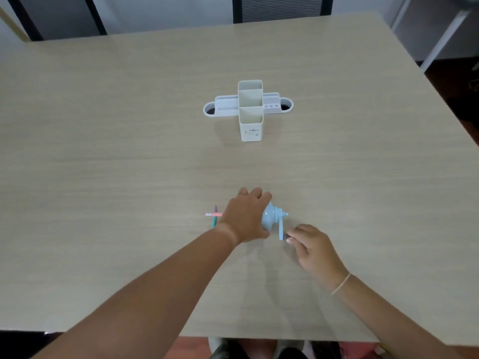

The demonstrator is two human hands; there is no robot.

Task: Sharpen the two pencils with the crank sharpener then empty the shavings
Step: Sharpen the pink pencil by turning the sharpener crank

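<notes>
A light blue crank sharpener (272, 218) stands on the table near the front middle. My left hand (245, 216) lies over its body and holds it down, hiding most of it. The crank arm hangs down at the sharpener's right end, and my right hand (312, 248) pinches the dark knob at its tip. A pink pencil (213, 214) sticks out horizontally to the left from under my left hand; its inner end is hidden. A teal pencil (214, 218) lies on the table crossing the pink one, pointing away from me.
A white and cream desk organiser (250, 110) with open compartments stands at the table's middle, well beyond the sharpener. A dark chair (282, 9) is behind the far edge. The table's front edge (259, 336) runs close under my forearms.
</notes>
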